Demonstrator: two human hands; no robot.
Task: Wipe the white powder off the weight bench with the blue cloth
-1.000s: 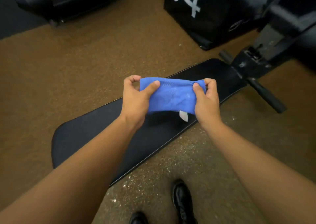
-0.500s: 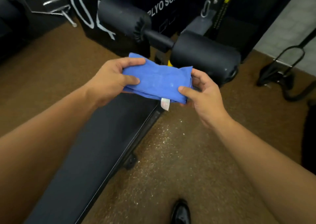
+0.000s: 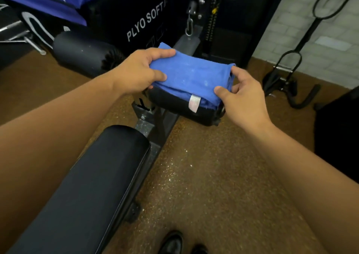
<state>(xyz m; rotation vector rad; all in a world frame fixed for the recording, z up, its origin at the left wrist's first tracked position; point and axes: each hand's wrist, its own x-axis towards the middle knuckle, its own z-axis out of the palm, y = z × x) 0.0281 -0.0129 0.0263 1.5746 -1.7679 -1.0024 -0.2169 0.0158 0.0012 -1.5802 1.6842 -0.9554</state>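
Head view, only camera. The folded blue microfibre cloth [image 3: 191,78] with a white care tag lies draped over the black padded leg roller [image 3: 182,108] at the end of the black vinyl weight bench [image 3: 93,178]. The left hand [image 3: 138,72] is clamped on the cloth's left end, thumb on top and fingers curled under the edge. The right hand [image 3: 243,96] is at the cloth's right end with thumb and forefinger parted; the thumb tip touches the near corner, but I cannot tell whether it really pinches the fabric.

Change over the last second: the cloth was stretched in the air between both hands above the bench pad; half a second ago it was carried toward the roller, both hands pinching it. Now it rests on the roller and the right-hand pinch has loosened. The view has swung from the middle of the pad to its roller end.

Judgement: the wiping of the pad looks finished or paused; the pad surface below the left forearm shows no white powder that I can see. White specks lie on the brown speckled rubber floor [image 3: 204,185] below the right hand. Either the roller is wiped next or the cloth is being parked there; the frames do not decide. Faint pale marks on the cloth's top face suggest it holds powder.
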